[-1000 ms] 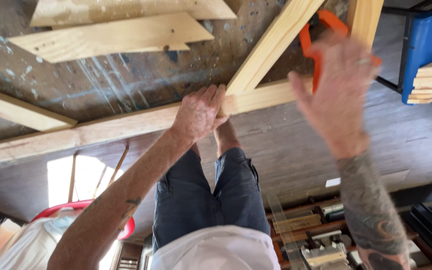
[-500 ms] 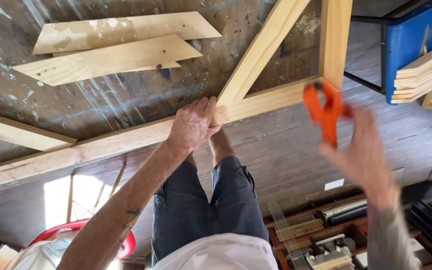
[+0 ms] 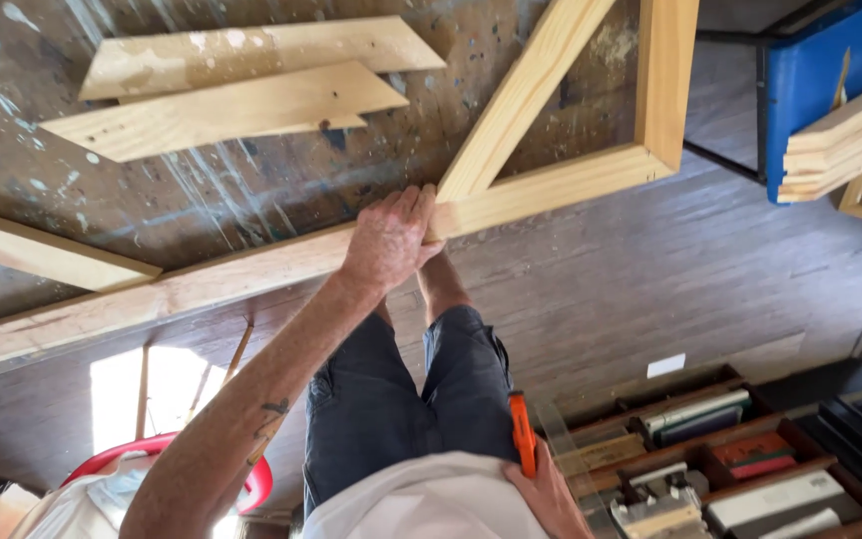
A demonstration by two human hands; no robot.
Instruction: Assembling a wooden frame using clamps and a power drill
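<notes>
At the joint where the diagonal brace (image 3: 526, 95) meets the long rail of the wooden frame (image 3: 551, 190), the left hand (image 3: 391, 240) presses flat, fingers together over the wood, much as it did a second ago. The frame lies on the paint-spattered counter (image 3: 251, 170), with two loose angled boards (image 3: 241, 85) above it in the head view. The right hand (image 3: 551, 494) differs most: half a second ago it was raised beside the frame's corner with the orange clamp (image 3: 522, 434); now it is down at the hip, closed around that clamp, whose tip points up along the shorts. On the floor at lower right a wooden crate (image 3: 710, 449) holds flat boxes in white, dark green and red-orange, with a small white card (image 3: 666, 365) just above it. A blue panel (image 3: 830, 70) stands at upper right behind stacked frame bars (image 3: 845, 135), and a red tub rim (image 3: 251, 479) shows at lower left.
</notes>
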